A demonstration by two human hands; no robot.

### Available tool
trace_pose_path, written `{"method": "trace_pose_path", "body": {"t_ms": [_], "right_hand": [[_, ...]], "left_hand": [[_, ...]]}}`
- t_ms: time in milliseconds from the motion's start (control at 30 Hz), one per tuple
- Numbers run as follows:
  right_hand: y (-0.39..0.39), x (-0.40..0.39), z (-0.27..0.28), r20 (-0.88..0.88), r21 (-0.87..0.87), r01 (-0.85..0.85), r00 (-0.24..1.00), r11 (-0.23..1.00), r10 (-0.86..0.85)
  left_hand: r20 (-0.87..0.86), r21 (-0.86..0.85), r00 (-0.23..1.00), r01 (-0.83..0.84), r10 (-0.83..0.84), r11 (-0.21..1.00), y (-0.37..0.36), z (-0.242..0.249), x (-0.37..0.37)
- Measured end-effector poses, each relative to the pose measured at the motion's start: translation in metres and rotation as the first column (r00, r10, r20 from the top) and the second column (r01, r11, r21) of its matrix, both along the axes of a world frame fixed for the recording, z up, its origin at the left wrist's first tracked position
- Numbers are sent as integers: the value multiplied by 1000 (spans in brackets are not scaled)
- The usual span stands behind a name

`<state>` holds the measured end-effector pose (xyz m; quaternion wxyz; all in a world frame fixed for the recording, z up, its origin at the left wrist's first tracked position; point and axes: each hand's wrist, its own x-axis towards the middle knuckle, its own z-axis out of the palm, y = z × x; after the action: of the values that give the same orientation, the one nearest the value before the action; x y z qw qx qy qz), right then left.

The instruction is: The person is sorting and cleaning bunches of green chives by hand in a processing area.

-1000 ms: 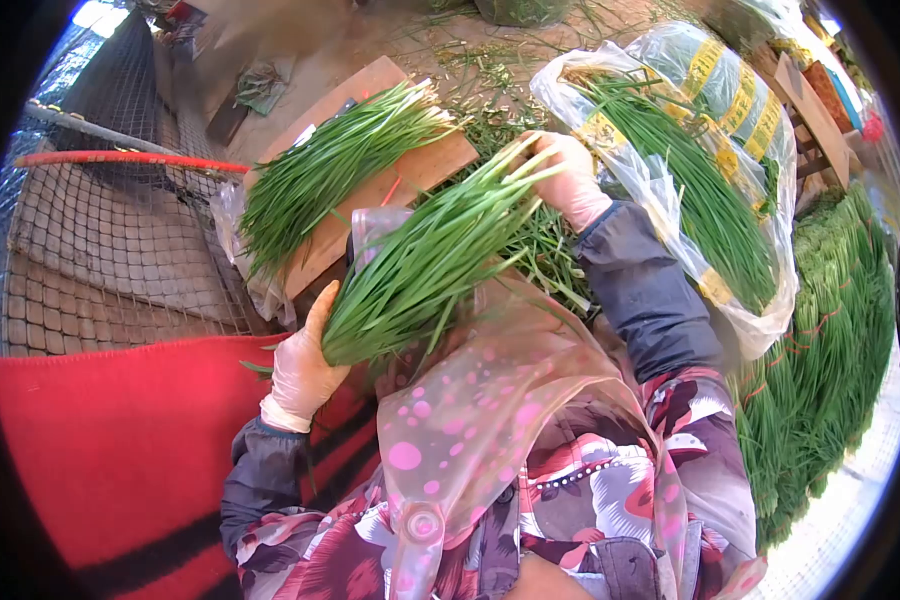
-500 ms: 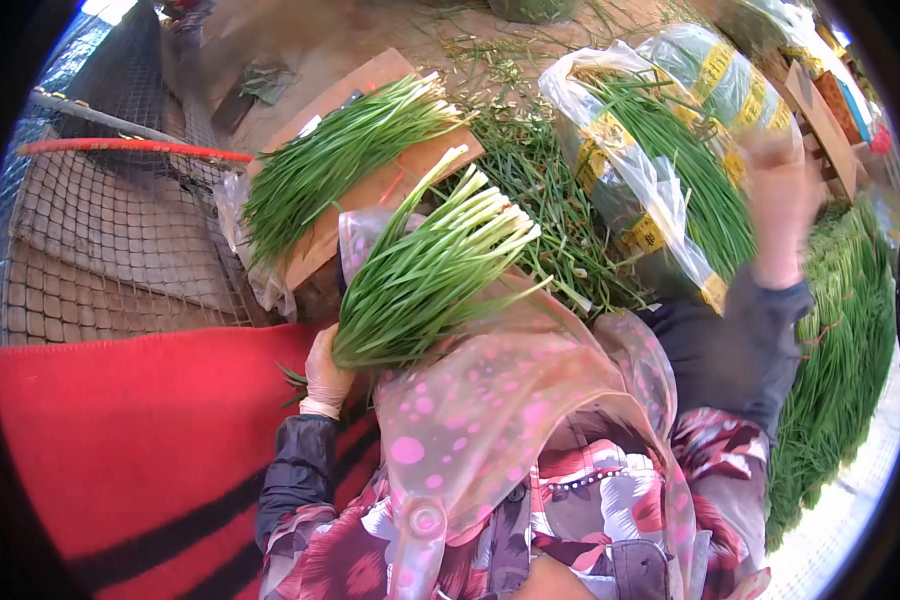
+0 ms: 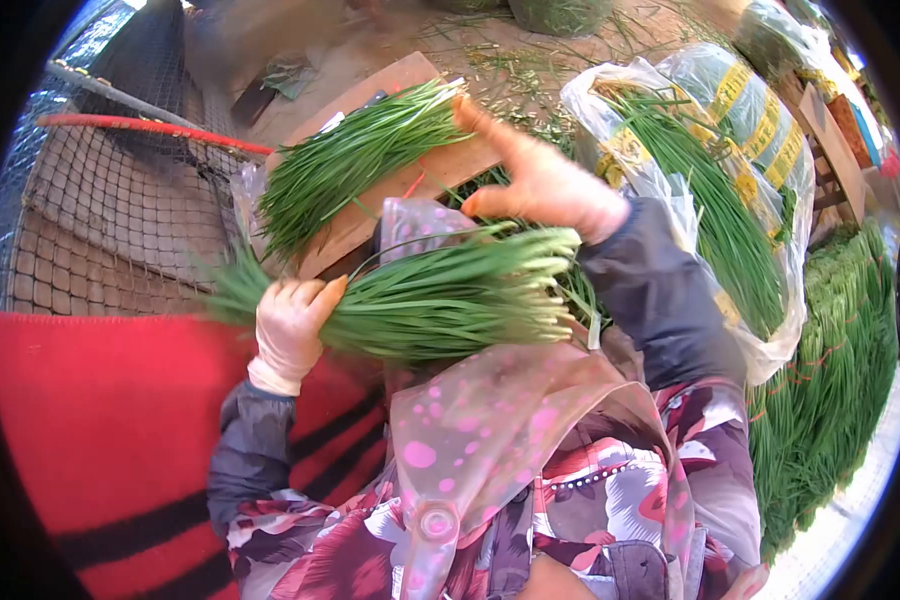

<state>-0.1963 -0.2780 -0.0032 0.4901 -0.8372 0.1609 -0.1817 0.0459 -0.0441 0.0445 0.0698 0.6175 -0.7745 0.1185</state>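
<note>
A bunch of garlic chives (image 3: 450,295) lies across my lap, pale cut ends to the right and green tips trailing left. My left hand (image 3: 292,325), in a thin whitish glove with orange fingertips, is wrapped round its leafy part. Above the pale ends, my right hand (image 3: 545,180) is open, thumb and fingers spread, slightly blurred and holding nothing. Its fingertips reach the white ends of a second chive bunch (image 3: 355,165), which rests on a tilted brown board (image 3: 335,245). A pink-spotted plastic apron (image 3: 470,420) covers my lap under the held bunch.
To the right, a clear plastic bag (image 3: 785,335) with yellow tape holds more chives. Tied chives (image 3: 820,390) are stacked at the far right. Left are a red cloth (image 3: 120,420) and black netting (image 3: 110,230) with a red rod (image 3: 155,127). Leaf scraps litter the ground behind.
My right hand has swung in from the far right to above the held chives. My left hand has shifted left and up, and its bunch now lies more level.
</note>
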Motion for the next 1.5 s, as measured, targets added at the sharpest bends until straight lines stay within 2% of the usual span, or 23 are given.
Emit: {"method": "trace_pose_path", "body": {"t_ms": [100,133,167,233,367,433,500,533,567,600,633,700,733,800,833,867,900,967,1133,1233,1300,1400,1500], "right_hand": [[41,-22,-40,-152,407,-106,972,907,182],[62,-29,-21,-73,620,-152,966,770,249],[85,-36,-47,-117,392,-78,984,917,134],[117,-41,-50,-188,220,-14,980,975,57],[119,-33,-56,-248,314,70,969,947,11],[111,-35,-60,-238,471,98,971,877,19],[107,-37,-59,-229,522,98,973,848,29],[106,-36,-62,-219,549,104,976,829,22],[105,-36,-64,-211,580,114,977,807,14],[105,-35,-63,-196,710,130,980,692,17],[104,-33,-63,-198,707,132,980,695,15],[101,-33,-68,-227,531,91,973,843,38],[103,-33,-75,-224,467,67,974,882,45],[106,-27,-63,-280,435,41,956,899,92],[108,-23,-56,-327,411,7,934,911,141],[113,-20,-53,-324,341,-53,930,938,170],[121,-15,-54,-327,183,-65,937,981,123],[116,-9,-36,-302,111,-89,946,990,119],[51,44,60,-238,-190,-253,949,949,205],[-10,97,113,-332,-187,-381,892,906,306],[-47,127,131,-366,-49,-484,823,874,435],[-93,183,102,-536,-211,-474,788,855,304],[-135,221,-3,-686,-352,-417,724,838,72]], "left_hand": [[86,9,993,82,-83,997,-26,8,10],[119,-18,986,116,-113,993,-35,8,13],[155,-38,977,152,-145,988,-43,8,16],[179,-44,969,179,-168,983,-58,0,27],[130,-250,902,-373,413,893,-52,4,60],[-322,-377,802,-596,503,709,-13,-9,95],[-626,-208,568,-782,535,587,57,-70,113],[-847,303,96,-722,523,622,91,-86,99],[-571,692,7,-533,821,487,159,-175,140],[-601,792,-98,-209,793,574,180,-168,97],[-444,894,41,82,895,440,174,-137,51],[-607,709,-377,142,700,691,158,-124,-16],[-608,702,-381,150,696,696,135,-118,-35],[-581,377,-674,274,456,885,87,-107,-47],[-656,400,-614,210,439,892,80,-134,-39],[-841,442,-326,48,433,896,61,-156,-32],[-783,318,-561,7,267,948,31,-121,-53],[-757,372,-600,-69,260,926,18,-113,-55],[-618,-241,-761,-56,-198,969,-49,-38,-38],[-627,-334,-632,-310,-455,890,-93,-5,-17],[-562,-331,-678,-340,-473,880,-113,-4,-7],[-371,-207,-754,-502,-542,840,-161,-59,27],[-31,247,-839,-533,-543,809,-214,-174,60]]}}
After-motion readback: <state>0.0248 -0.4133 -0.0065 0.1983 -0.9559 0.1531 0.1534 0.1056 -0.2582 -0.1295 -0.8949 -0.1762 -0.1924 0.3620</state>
